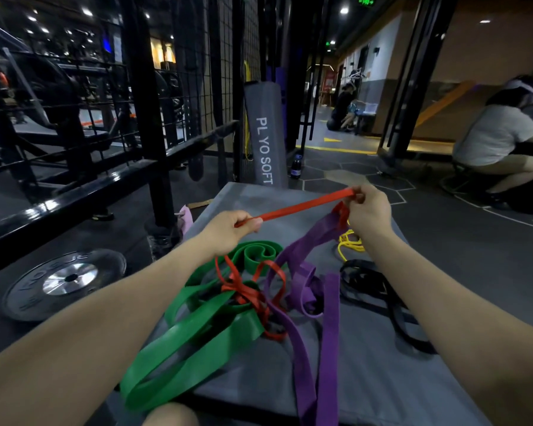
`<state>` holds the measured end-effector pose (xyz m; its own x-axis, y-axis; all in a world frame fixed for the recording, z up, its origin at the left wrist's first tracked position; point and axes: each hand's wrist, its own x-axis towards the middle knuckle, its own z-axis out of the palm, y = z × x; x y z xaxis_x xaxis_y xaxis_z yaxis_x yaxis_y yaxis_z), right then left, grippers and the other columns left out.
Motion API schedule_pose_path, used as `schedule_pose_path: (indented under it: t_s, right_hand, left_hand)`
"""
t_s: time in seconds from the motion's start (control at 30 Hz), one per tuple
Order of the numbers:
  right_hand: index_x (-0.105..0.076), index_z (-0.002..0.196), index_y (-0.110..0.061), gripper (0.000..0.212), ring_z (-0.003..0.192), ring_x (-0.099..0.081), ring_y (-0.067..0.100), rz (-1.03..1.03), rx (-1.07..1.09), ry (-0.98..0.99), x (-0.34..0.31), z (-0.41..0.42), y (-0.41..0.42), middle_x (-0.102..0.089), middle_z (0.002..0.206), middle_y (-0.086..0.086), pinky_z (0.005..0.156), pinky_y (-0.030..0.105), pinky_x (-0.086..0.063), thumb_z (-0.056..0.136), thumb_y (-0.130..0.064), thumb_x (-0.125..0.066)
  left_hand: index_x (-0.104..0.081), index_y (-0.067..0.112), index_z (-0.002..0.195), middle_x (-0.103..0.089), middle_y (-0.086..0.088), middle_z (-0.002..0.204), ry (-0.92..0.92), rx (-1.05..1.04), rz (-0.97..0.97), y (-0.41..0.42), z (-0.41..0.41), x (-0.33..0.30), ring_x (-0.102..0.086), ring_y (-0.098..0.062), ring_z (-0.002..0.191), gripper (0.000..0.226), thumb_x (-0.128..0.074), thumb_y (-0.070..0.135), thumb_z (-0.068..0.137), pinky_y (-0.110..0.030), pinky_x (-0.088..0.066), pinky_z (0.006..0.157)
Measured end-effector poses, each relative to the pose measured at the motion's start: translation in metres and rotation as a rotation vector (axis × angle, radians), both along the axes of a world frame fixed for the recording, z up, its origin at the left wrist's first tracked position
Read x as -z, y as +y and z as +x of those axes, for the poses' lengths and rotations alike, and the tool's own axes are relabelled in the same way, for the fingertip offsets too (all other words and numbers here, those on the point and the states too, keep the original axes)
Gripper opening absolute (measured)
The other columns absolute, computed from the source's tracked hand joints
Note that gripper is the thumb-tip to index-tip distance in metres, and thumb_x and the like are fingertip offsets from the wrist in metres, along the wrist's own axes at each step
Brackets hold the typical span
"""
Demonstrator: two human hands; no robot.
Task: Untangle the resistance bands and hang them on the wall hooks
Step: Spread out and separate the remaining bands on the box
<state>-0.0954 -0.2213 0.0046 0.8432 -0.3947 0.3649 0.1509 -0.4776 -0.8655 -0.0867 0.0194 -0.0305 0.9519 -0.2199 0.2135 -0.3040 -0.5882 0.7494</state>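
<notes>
A thin red band [302, 206] is stretched taut between my left hand [228, 230] and my right hand [368, 210], both pinched on it above a grey mat [382, 379]. The rest of the red band drops into a knot [246, 293] tangled with a wide green band [197, 333] and a purple band [328, 321]. The purple band also rises to my right hand. A black band [382, 290] and a yellow band [350, 244] lie apart at the mat's right side. No wall hooks are visible.
A black metal rack with wire mesh [154, 118] stands to the left, with a weight plate [65, 282] on the floor beside it. An upright grey plyo pad [266, 139] and a bottle [296, 169] are beyond the mat. A person [499, 142] crouches at right.
</notes>
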Motion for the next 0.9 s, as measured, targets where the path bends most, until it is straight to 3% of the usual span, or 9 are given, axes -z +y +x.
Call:
schedule_pose_path:
  t_s: [0.13, 0.27, 0.37, 0.47, 0.5, 0.63, 0.77, 0.83, 0.9]
  right_hand:
    - [-0.06, 0.092, -0.011, 0.027, 0.071, -0.062, 0.021, 0.044, -0.055, -0.063, -0.012, 0.0, 0.004, -0.064, 0.073, 0.005, 0.068, 0.036, -0.054, 0.087, 0.007, -0.041]
    - [-0.062, 0.094, -0.011, 0.034, 0.059, -0.06, 0.006, 0.034, -0.088, -0.145, -0.023, 0.0, 0.002, -0.062, 0.071, 0.0, 0.057, 0.023, -0.053, 0.083, 0.013, -0.041]
    - [-0.063, 0.096, -0.01, 0.025, 0.058, -0.06, -0.004, -0.006, -0.107, -0.209, -0.041, 0.001, 0.001, -0.062, 0.073, -0.004, 0.057, 0.011, -0.051, 0.088, 0.007, -0.046]
    - [-0.063, 0.097, -0.011, 0.02, 0.077, -0.067, 0.017, -0.015, -0.124, -0.255, -0.057, 0.006, 0.002, -0.066, 0.082, 0.005, 0.077, 0.034, -0.058, 0.09, 0.0, -0.048]
    - [-0.063, 0.097, -0.01, 0.02, 0.078, -0.066, 0.02, -0.016, -0.13, -0.261, -0.061, 0.007, 0.003, -0.066, 0.083, 0.006, 0.078, 0.036, -0.057, 0.091, 0.001, -0.047]
    - [-0.06, 0.101, -0.005, 0.021, 0.062, -0.06, 0.006, 0.001, -0.173, -0.175, -0.058, 0.006, 0.006, -0.058, 0.073, 0.002, 0.062, 0.017, -0.054, 0.093, 0.005, -0.044]
    - [-0.06, 0.11, 0.0, 0.024, 0.076, -0.058, 0.019, -0.071, -0.198, -0.068, -0.045, 0.007, 0.006, -0.061, 0.081, 0.009, 0.079, 0.038, -0.055, 0.092, 0.005, -0.045]
    - [-0.061, 0.111, -0.003, 0.026, 0.08, -0.058, 0.019, -0.181, -0.182, -0.056, -0.044, 0.004, 0.008, -0.061, 0.086, 0.009, 0.078, 0.027, -0.057, 0.093, 0.003, -0.044]
    - [-0.062, 0.111, -0.005, 0.028, 0.08, -0.057, 0.019, -0.207, -0.154, -0.069, -0.042, 0.002, 0.01, -0.06, 0.087, 0.008, 0.061, 0.007, -0.05, 0.092, 0.004, -0.043]
  left_hand:
    - [-0.059, 0.009, 0.081, -0.035, 0.0, 0.061, -0.034, 0.023, -0.117, 0.001, 0.005, -0.004, -0.032, -0.012, 0.056, 0.028, -0.06, 0.036, 0.087, -0.024, -0.028, 0.058]
    - [-0.058, 0.011, 0.08, -0.037, 0.002, 0.062, -0.046, 0.02, -0.218, 0.0, 0.008, -0.012, -0.033, -0.008, 0.054, 0.021, -0.065, 0.03, 0.085, -0.02, -0.03, 0.055]
    - [-0.058, 0.018, 0.075, -0.04, 0.005, 0.06, -0.056, -0.014, -0.339, -0.006, 0.014, -0.03, -0.035, -0.005, 0.05, 0.019, -0.058, 0.03, 0.09, -0.013, -0.036, 0.049]
    - [-0.057, 0.021, 0.072, -0.044, 0.01, 0.053, -0.093, -0.055, -0.458, -0.012, 0.02, -0.052, -0.036, -0.008, 0.052, 0.025, -0.052, 0.033, 0.093, -0.019, -0.035, 0.053]
    - [-0.056, 0.021, 0.071, -0.044, 0.014, 0.045, -0.111, -0.072, -0.488, -0.014, 0.022, -0.059, -0.036, -0.005, 0.05, 0.027, -0.05, 0.034, 0.094, -0.019, -0.032, 0.051]
    - [-0.055, 0.02, 0.072, -0.04, 0.017, 0.033, -0.141, -0.122, -0.586, -0.016, 0.024, -0.091, -0.036, 0.003, 0.036, 0.028, -0.048, 0.033, 0.096, -0.015, -0.029, 0.044]
    - [-0.06, 0.019, 0.074, -0.039, 0.014, 0.045, -0.214, -0.147, -0.532, -0.01, 0.026, -0.114, -0.034, -0.004, 0.047, 0.026, -0.054, 0.037, 0.092, -0.024, -0.027, 0.048]
    - [-0.063, 0.019, 0.076, -0.039, 0.009, 0.051, -0.242, -0.182, -0.488, -0.008, 0.026, -0.116, -0.035, -0.007, 0.05, 0.026, -0.056, 0.038, 0.091, -0.024, -0.028, 0.049]
    - [-0.062, 0.02, 0.07, -0.038, 0.006, 0.048, -0.243, -0.231, -0.394, -0.007, 0.025, -0.111, -0.033, -0.009, 0.047, 0.03, -0.055, 0.04, 0.091, -0.024, -0.027, 0.045]
